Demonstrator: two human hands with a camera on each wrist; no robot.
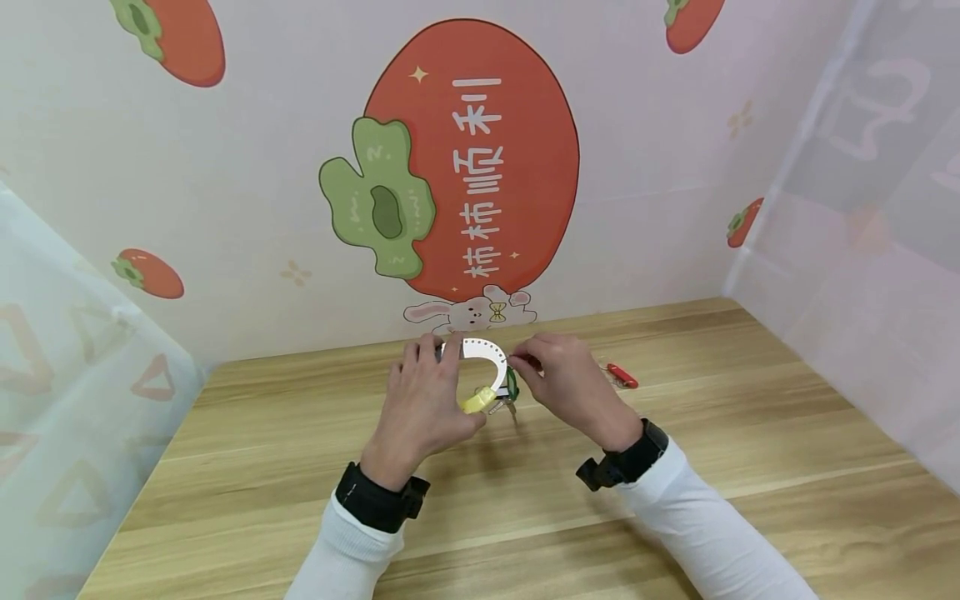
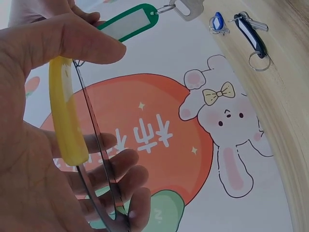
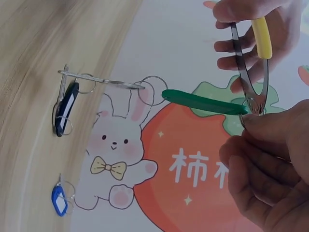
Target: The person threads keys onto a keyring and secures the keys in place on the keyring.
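Note:
In the head view my left hand (image 1: 423,408) grips a flat curved metal hoop (image 1: 491,352) with a row of small holes and a yellow handle (image 1: 477,400). My left thumb lies over the yellow handle's end in the left wrist view. Across from it, my right hand (image 1: 573,392) pinches a small wire ring (image 3: 242,120) at one end of a green key tag (image 3: 205,102), right at the hoop's edge. From the tag's other end a silver key (image 2: 188,8) hangs on its own ring. Both hands are raised above the table.
A red key tag (image 1: 622,376) lies on the wooden table (image 1: 285,467), right of my right hand. The wrist views show a black key tag (image 3: 66,108) with a ring and a blue one (image 3: 59,200) on the wood. A printed backdrop (image 1: 262,167) rises behind the table.

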